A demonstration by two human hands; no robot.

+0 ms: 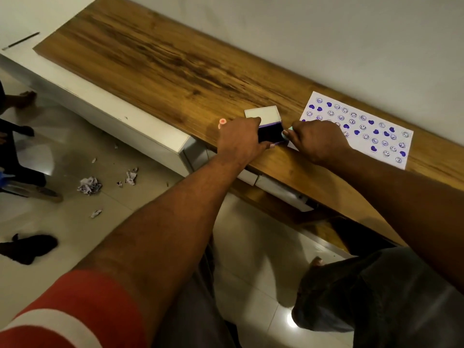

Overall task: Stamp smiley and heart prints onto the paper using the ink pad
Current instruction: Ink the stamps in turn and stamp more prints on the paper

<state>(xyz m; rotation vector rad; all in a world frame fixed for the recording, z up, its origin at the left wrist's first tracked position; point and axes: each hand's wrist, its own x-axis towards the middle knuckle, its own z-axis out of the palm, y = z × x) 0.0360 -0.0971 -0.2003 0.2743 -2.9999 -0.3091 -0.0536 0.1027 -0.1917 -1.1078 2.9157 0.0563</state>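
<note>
The white paper [361, 121] lies on the wooden shelf at the right, covered with several purple smiley and heart prints. The open ink pad [272, 133] sits left of it, its dark pad facing up and its white lid [263, 113] folded back. My left hand [241, 141] grips the ink pad's left side. My right hand [317, 140] holds a small mint-green stamp [286, 133], whose tip touches the pad's right edge. A pink stamp [222, 122] stands upright on the shelf just left of my left hand.
The long wooden shelf [163, 59] runs along a white wall, above a white cabinet [113, 114]. Crumpled paper scraps [90, 185] lie on the tiled floor at the left. Another person's feet [25, 99] are at the far left.
</note>
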